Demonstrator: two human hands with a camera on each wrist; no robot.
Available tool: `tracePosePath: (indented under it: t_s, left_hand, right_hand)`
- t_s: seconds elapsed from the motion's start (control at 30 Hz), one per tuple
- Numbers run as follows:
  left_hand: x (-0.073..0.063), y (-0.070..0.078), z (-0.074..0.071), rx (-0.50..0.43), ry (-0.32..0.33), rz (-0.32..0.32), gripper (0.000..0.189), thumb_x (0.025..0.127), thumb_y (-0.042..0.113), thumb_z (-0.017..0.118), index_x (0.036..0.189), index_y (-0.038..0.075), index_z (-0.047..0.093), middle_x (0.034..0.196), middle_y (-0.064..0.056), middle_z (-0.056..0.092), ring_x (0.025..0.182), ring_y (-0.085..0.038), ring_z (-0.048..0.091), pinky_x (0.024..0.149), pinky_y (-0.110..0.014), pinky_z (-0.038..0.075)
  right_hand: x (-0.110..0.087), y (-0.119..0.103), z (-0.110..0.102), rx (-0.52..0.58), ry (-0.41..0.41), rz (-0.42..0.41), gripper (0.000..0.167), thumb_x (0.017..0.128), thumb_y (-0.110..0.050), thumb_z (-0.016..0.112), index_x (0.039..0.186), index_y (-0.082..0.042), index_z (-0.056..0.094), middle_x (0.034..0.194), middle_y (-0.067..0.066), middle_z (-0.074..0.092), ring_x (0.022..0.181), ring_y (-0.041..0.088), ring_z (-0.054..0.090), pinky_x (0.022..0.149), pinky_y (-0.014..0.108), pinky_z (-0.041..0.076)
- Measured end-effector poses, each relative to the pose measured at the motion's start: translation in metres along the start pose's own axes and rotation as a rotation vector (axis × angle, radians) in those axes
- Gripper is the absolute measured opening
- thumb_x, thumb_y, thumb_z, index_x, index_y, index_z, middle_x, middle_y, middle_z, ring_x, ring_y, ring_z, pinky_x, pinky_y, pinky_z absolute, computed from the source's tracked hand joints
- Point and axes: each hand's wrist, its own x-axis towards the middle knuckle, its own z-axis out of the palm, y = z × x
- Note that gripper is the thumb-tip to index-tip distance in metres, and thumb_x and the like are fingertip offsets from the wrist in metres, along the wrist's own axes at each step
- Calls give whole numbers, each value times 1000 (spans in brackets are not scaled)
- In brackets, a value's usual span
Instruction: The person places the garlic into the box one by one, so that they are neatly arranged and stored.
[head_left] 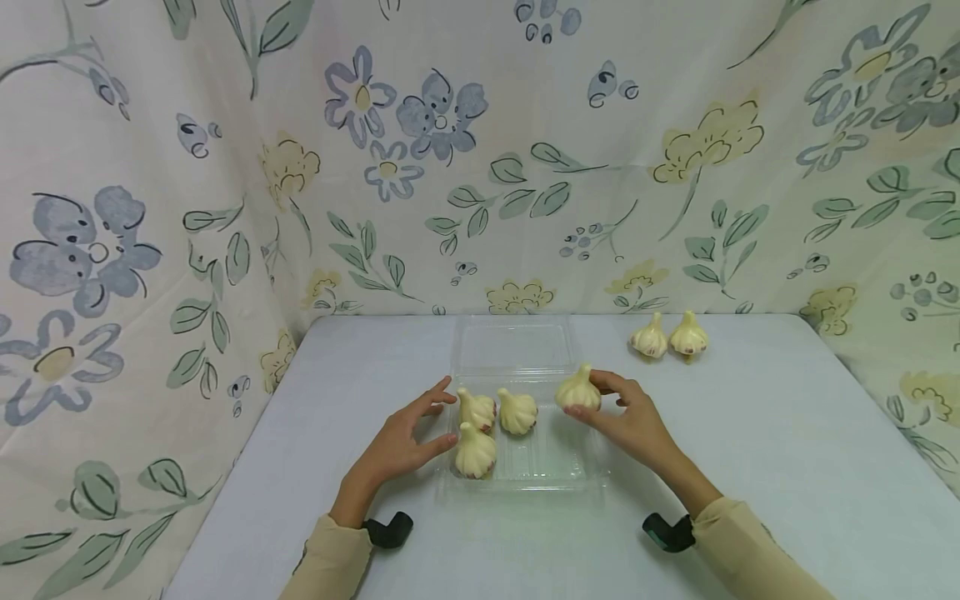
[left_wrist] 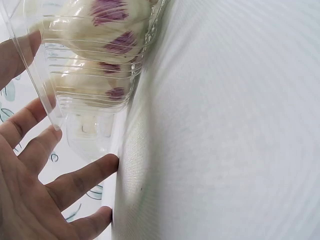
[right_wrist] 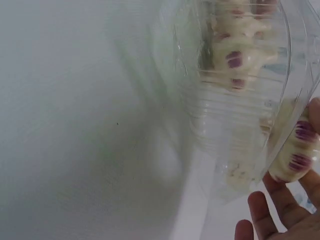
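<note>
A clear plastic clamshell box (head_left: 555, 462) lies with its lid (head_left: 513, 346) folded back, away from the person. Three garlic bulbs sit in its left part: a front bulb (head_left: 476, 452), one behind it (head_left: 477, 409) and a third beside that (head_left: 517, 412). My right hand (head_left: 633, 421) pinches another garlic bulb (head_left: 578, 390) between thumb and fingers over the box's back right part. In the right wrist view this bulb (right_wrist: 299, 152) shows purple patches, just outside the clear wall. My left hand (head_left: 405, 437) has its fingers spread at the box's left side, fingertips touching the rim in the left wrist view.
Two more garlic bulbs, one on the left (head_left: 649, 337) and one on the right (head_left: 688, 335), stand near the back edge of the white table (head_left: 787, 433). Floral cloth (head_left: 525, 167) hangs behind and beside the table. A dark wrist strap (head_left: 669, 533) is on the right arm.
</note>
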Motion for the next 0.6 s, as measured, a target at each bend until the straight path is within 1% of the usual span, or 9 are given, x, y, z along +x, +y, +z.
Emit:
tracePosePath:
  t_s: [0.13,0.2,0.27,0.33,0.43,0.6]
  left_hand:
    - [-1,0,0,-3,0,-3,72,91,48,73,154,31,43,152,7,54,135,-27,58,112,-69,36]
    - [-1,0,0,-1,1,-7,76,91,47,73,156,29,40,148,9,56,135,-27,58,112,-69,37]
    - [-1,0,0,3,1,-10,77,91,47,74,157,29,39,147,12,56,135,-27,58,112,-68,37]
    - [-1,0,0,3,-1,-7,75,91,46,74,156,30,40,150,10,55,135,-27,58,112,-68,36]
    - [0,-1,0,0,-2,2,71,91,44,74,154,30,43,154,6,52,136,-27,58,112,-69,36]
    - [0,-1,0,0,-1,10,70,92,43,74,153,29,44,154,4,52,135,-28,58,112,-69,36]
  right_hand:
    - [-1,0,3,-14,-4,-24,63,83,-37,84,137,-14,61,126,7,67,118,25,53,95,50,40]
    - [-1,0,5,-17,-10,-32,63,83,-37,85,137,-15,62,128,7,67,119,26,52,96,53,41]
    - [-2,-1,6,-16,-13,-45,63,82,-36,86,136,-14,63,131,7,67,121,27,51,98,56,41]
    - [-2,-1,7,-20,-14,-60,63,82,-36,86,136,-13,63,134,8,66,123,28,50,101,57,39]
    - [-3,-1,9,-30,-3,-102,63,80,-34,87,135,-12,65,135,9,67,124,29,49,101,54,35]
    - [-4,-2,13,-85,19,-187,61,78,-33,89,132,-13,68,128,7,71,117,25,50,93,45,29]
